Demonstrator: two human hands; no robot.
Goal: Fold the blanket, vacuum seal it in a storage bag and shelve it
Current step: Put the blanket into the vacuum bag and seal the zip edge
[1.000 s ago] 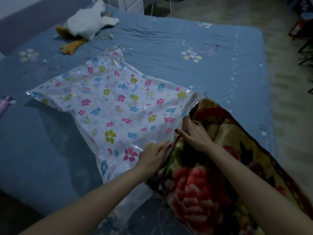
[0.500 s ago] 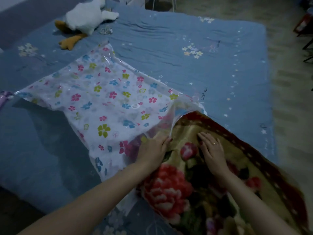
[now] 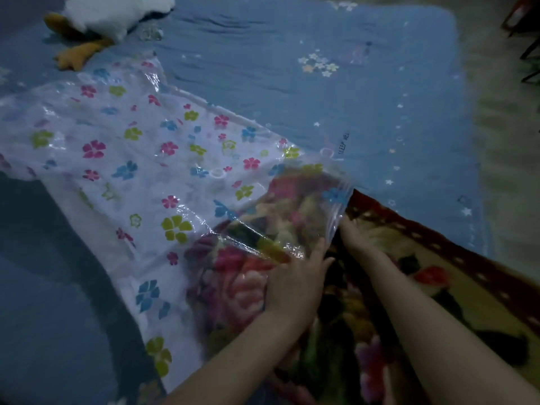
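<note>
Blanket (image 3: 394, 287) lies on the bed (image 3: 292, 68), its front end already inside the bag (image 3: 117, 156). Your left hand (image 3: 295, 285) pinches the bag's mouth to hold it open; your right hand (image 3: 355, 238) grips blanket, apparently to feed it deeper.

A bedroom in a home, dimly lit. A wide bed (image 3: 292, 83) fills most of the view, covered by a blue quilted sheet printed with small stars and flower clusters. A white plush duck with orange feet (image 3: 96, 16) lies at the bed's far left corner. Pale tiled floor (image 3: 502, 141) runs along the bed's right edge.
</note>
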